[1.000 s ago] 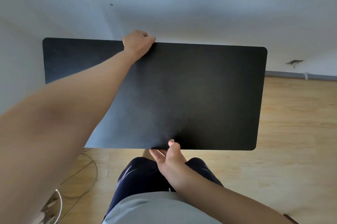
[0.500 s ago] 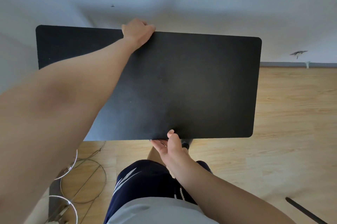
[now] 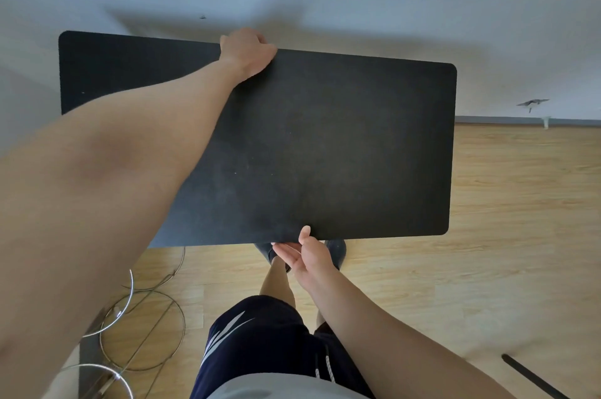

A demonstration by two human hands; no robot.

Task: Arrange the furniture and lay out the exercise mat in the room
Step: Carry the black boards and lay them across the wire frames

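My left hand [image 3: 247,52] is on the board's [image 3: 341,145] far edge, my right hand [image 3: 309,255] at its near edge; wire rings [image 3: 143,330] lie left on the floor [image 3: 487,236].

One board [image 3: 325,145], black. Two hands on it: left hand [image 3: 247,52] at the far edge, right hand [image 3: 309,255] at the near edge. Two dark shoes [image 3: 336,250]. At least three wire rings [image 3: 143,330], near left. One black rod [image 3: 533,377], near right.

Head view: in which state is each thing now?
black panel, held off the floor by both hands
left hand, grips the panel's far edge
right hand, pinches the near edge, thumb on top
wire frame, lies on the floor
black rod, lies on the floor
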